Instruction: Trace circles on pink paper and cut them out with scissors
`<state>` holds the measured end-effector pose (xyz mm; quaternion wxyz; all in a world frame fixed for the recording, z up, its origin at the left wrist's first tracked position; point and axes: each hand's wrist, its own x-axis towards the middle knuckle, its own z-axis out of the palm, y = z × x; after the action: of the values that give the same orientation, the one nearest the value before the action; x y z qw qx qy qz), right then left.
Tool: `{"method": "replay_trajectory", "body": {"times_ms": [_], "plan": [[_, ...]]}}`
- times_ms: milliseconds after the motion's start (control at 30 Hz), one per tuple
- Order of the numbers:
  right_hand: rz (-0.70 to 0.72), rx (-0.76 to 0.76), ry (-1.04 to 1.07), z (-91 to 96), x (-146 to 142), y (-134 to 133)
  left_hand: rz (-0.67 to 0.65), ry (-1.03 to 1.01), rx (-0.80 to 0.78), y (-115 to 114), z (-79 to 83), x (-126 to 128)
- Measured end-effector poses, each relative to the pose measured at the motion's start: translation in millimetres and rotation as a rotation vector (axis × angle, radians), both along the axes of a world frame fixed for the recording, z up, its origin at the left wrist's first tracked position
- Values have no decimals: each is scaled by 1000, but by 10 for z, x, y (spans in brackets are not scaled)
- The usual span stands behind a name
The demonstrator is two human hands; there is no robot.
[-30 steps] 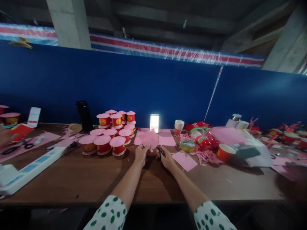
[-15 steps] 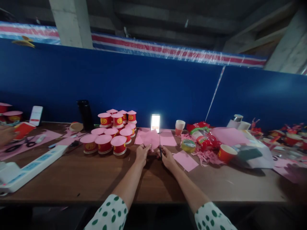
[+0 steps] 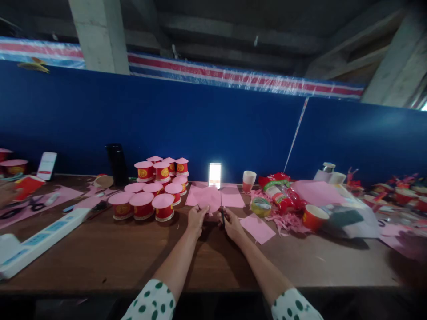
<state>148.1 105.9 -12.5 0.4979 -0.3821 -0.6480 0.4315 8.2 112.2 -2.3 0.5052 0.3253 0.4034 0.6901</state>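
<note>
My left hand [image 3: 197, 218] pinches the lower edge of a rounded piece of pink paper [image 3: 209, 198]. In my right hand [image 3: 231, 224] is a pair of dark scissors [image 3: 223, 217], its blades pointing away from me at the right side of that paper. Flat pink sheets [image 3: 233, 196] lie behind on the table, in front of a lit phone [image 3: 215, 173]. To the left stand several red paper cups with pink paper tops [image 3: 142, 205], some stacked. Right of my right hand lies a square pink sheet [image 3: 258, 229].
A white power strip [image 3: 46, 242] and a black bottle [image 3: 116, 164] are on the left. A white-and-red cup [image 3: 248, 181], a roll of tape [image 3: 260, 207], pink paper scraps [image 3: 288, 221] and an orange cup [image 3: 314, 218] sit right. Another person's hand [image 3: 8, 194] holds a red cup at far left.
The whole view has shifted slightly, so things sit a little lower. Both hands keep their hold on the paper and the scissors; little else differs.
</note>
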Motion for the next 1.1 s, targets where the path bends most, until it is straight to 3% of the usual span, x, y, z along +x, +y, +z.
{"method": "replay_trajectory", "body": {"times_ms": [800,1100], "plan": [[6,-69,39,-12,10,17,12,-13,-10,-17,38,4],[-5,-126,31,81,5,-40,15,-12,-11,5,-5,-2]]}}
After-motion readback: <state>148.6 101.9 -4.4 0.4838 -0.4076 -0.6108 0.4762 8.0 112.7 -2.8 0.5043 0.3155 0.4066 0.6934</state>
